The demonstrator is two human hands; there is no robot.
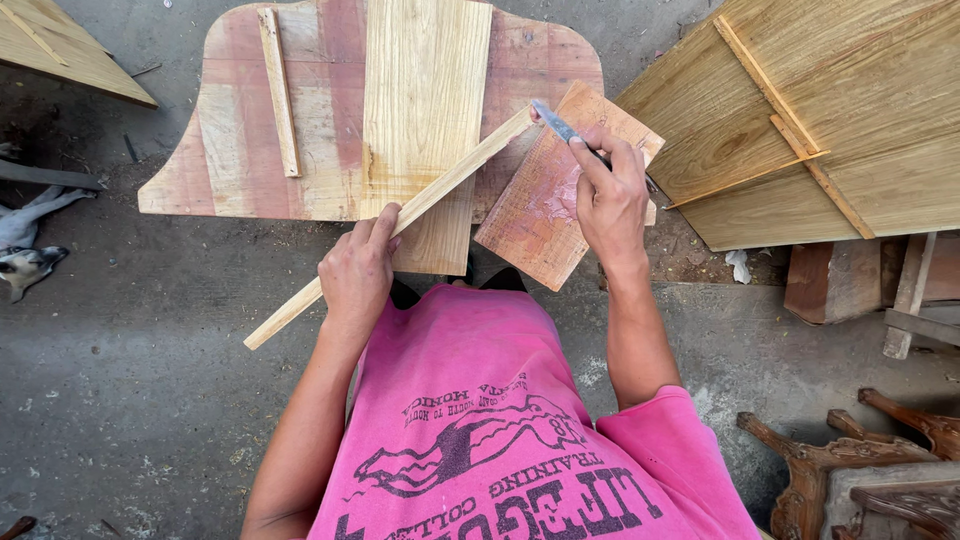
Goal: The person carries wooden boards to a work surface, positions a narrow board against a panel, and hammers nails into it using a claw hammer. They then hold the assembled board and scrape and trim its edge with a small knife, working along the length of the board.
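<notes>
The left hand (358, 268) is closed around a long thin wooden strip (400, 222), its fingers wrapped over the strip near the lower end and the thumb lying along the top edge. The strip runs slantwise, up and to the right, across the lower part of a pale upright plank (425, 100). Its upper end stops just beside the tip of a grey pencil-like marker (556, 122).

The right hand (610, 195) grips that marker, fingers pinched shut round it, with the forefinger stretched along the shaft. This hand rests on a small reddish square board (540, 205) that lies tilted just to the right of the pale plank, touching or overlapping the plank's right edge; which one, cannot be told.

Under the plank lies a wide shaped panel (240, 150) of pink and tan wood with curved shoulders, flat on the concrete floor (130, 380). A short narrow batten (279, 90) rests on the panel, left of the plank and well apart from the strip.

Right of the plank, beyond the square board, is a large slanted sheet of light wood (850, 90) with thin slats crossing it; below this sheet sit blocks of dark timber (835, 280). Further from the plank, at the lower right, stand carved brown furniture pieces (860, 460). Far left of the plank a dog (25, 250) lies on the floor, and another wooden sheet (60, 45) shows at the upper left. The person's pink printed shirt (500, 430) fills the space below the plank.
</notes>
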